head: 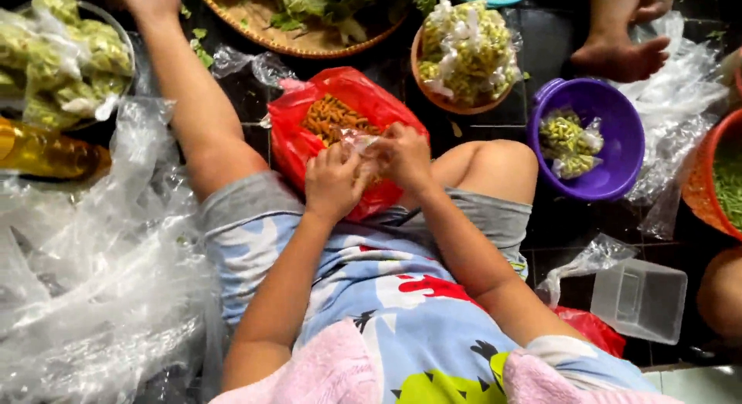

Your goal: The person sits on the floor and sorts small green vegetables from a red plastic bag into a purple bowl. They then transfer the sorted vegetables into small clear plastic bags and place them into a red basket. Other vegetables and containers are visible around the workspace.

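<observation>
One red bag [340, 118] of orange-brown pieces. One purple basin [610, 141] holding two small packets [570, 145]. One brown bowl [433, 91] heaped with tied packets, too many to count. One woven tray [255, 22] of greens. One metal bowl [124, 45] of filled packets. One clear square tub [640, 300]. One orange basin [699, 188]. One yellow bottle [46, 153]. Two hands [334, 180] meet on one small clear bag [357, 144].
</observation>
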